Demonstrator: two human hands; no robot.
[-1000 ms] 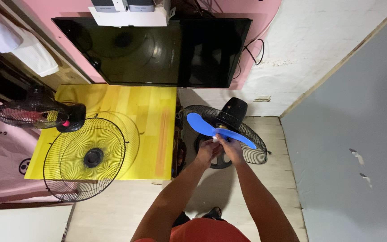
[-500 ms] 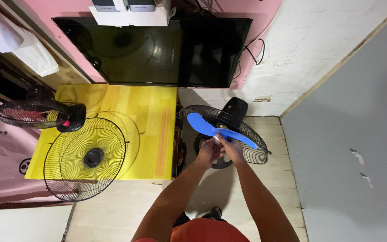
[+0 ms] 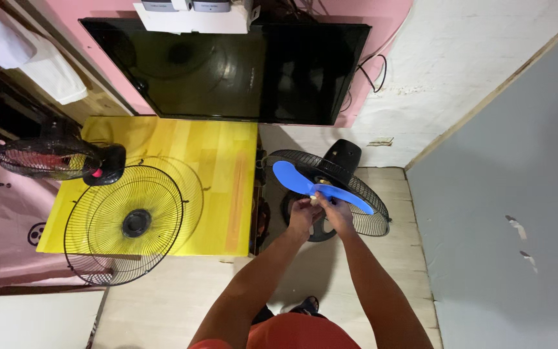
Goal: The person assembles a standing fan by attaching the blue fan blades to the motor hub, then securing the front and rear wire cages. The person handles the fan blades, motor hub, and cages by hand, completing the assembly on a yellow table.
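The blue fan blade (image 3: 321, 187) sits at the front of a black standing fan (image 3: 330, 190), over the open rear grille (image 3: 369, 216), on the pale floor (image 3: 382, 271) just right of the yellow table (image 3: 221, 181). Both hands meet at the blade's hub. The left hand (image 3: 303, 215) has its fingers pinched together around a small pale piece at the centre of the blade. The right hand (image 3: 340, 215) is curled closed against the hub from the other side, touching the blade's lower edge. The 2 hands touch each other there.

The fan's black motor housing (image 3: 343, 155) rises behind the blade, near the white wall (image 3: 460, 71). On the table lies a loose round wire grille (image 3: 124, 223), hanging over the table's near edge. Beside it, at the table's left end, stands a smaller black fan (image 3: 50, 158). A dark flat screen (image 3: 227, 64) hangs on the pink wall above the table, with a black cable (image 3: 376, 71) at its right edge.
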